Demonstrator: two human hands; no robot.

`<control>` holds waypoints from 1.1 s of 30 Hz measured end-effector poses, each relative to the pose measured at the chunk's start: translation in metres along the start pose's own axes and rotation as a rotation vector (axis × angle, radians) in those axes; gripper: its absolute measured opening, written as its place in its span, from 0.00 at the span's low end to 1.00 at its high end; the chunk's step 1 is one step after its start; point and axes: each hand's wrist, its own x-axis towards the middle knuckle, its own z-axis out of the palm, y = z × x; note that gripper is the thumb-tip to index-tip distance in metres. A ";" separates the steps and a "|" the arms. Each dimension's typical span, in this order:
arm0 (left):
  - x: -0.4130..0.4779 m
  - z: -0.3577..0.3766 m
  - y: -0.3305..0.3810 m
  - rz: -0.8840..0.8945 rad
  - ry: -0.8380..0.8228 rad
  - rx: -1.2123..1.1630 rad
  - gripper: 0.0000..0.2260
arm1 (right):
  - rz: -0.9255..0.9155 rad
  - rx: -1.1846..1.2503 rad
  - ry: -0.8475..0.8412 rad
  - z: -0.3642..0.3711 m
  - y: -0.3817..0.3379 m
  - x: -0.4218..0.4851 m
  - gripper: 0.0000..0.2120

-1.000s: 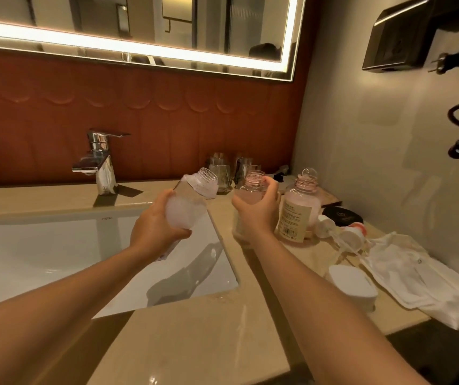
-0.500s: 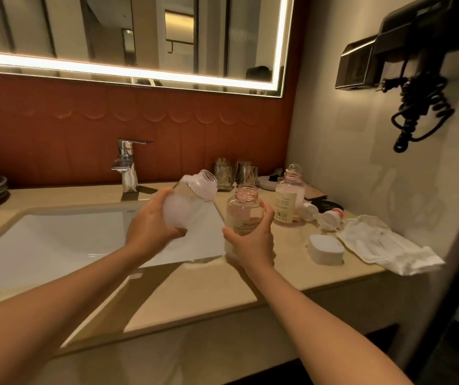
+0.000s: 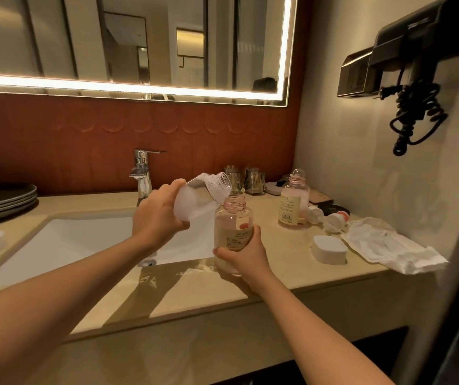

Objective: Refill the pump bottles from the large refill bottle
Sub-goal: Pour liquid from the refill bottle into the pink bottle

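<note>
Vanity counter | left hand grip grasps tilted refill bottle | right hand grip grasps pump bottle

- refill bottle is up off the counter in the left hand: frosted, whitish inside, cap off, wide threaded mouth open
- it's tipped over to the right, base low, mouth higher, the lip right at the open neck of the near pump bottle
- near pump bottle stands upright on the counter by the sink edge: clear, faint pink tint, pale label, pump off, right hand wrapped round its lower half
- far pump bottle stands upright further back on the right, well apart: pink liquid, cream label with a barcode, neck open
- pump heads lie on their sides just right of it
</note>
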 end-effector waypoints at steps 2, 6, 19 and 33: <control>0.000 0.000 0.001 0.004 0.009 0.009 0.36 | 0.004 0.017 -0.021 -0.001 0.001 0.000 0.33; 0.002 -0.002 -0.002 0.042 0.029 0.063 0.36 | 0.013 0.031 -0.042 -0.002 0.002 0.000 0.33; 0.010 -0.007 -0.007 0.205 0.106 0.221 0.35 | -0.010 0.016 -0.041 -0.003 0.003 0.000 0.33; 0.022 -0.016 -0.011 0.368 0.146 0.314 0.37 | -0.024 0.003 -0.030 -0.002 0.002 -0.002 0.33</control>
